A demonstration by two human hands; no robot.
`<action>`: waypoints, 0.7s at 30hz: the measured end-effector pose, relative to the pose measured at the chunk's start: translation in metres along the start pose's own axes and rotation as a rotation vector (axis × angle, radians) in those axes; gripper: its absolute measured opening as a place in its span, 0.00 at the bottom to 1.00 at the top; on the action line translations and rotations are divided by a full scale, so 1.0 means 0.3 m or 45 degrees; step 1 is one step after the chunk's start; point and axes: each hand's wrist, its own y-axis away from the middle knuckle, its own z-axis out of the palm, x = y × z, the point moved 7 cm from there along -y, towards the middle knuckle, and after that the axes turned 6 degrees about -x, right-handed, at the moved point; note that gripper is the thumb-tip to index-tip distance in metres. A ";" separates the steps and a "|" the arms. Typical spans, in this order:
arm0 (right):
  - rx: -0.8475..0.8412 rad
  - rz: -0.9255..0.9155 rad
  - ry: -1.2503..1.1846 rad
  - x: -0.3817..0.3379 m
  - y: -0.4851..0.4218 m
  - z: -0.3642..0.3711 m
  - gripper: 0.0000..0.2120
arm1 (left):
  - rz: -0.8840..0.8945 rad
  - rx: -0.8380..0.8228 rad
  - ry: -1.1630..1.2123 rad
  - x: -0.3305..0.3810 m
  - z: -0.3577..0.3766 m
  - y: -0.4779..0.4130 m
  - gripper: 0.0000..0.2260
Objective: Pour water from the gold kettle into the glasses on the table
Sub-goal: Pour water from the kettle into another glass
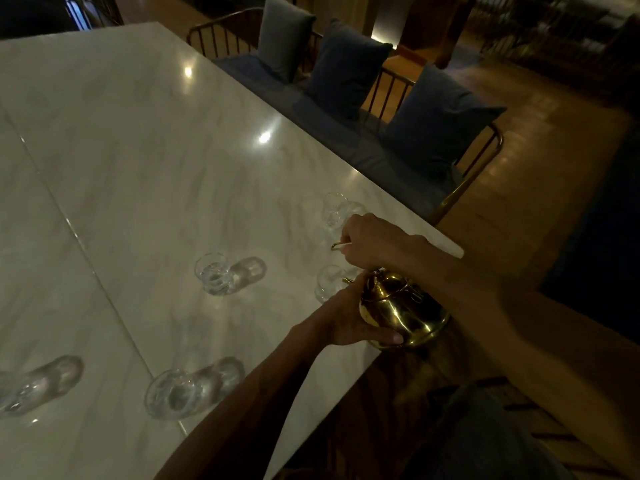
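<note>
Dim room, marble table (145, 161), left hand (346, 323) cupping gold kettle (401, 313), right hand (374, 240) gripping its handle

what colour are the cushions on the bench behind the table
Dark blue, the farthest one looking greyer; the cushions show in the head view, the only one.

The left hand (349, 320) reaches in from 6 o'clock toward 1 o'clock, forearm bare, fingers curled and thumb flat in a cupping grip. The right hand (370, 242) comes from 4 o'clock across the left wrist, knuckles up, fingers pinched shut near 10 o'clock of the left hand.
</note>
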 end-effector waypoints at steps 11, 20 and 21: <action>0.293 0.049 -0.187 0.029 0.178 -0.052 0.12 | 0.052 -0.046 -0.186 0.075 0.001 0.054 0.51; 0.638 0.026 -0.393 0.064 0.342 -0.115 0.13 | 0.146 -0.044 -0.372 0.170 -0.026 0.088 0.57; 0.677 0.019 -0.408 0.070 0.355 -0.125 0.13 | 0.154 -0.041 -0.386 0.182 -0.032 0.084 0.58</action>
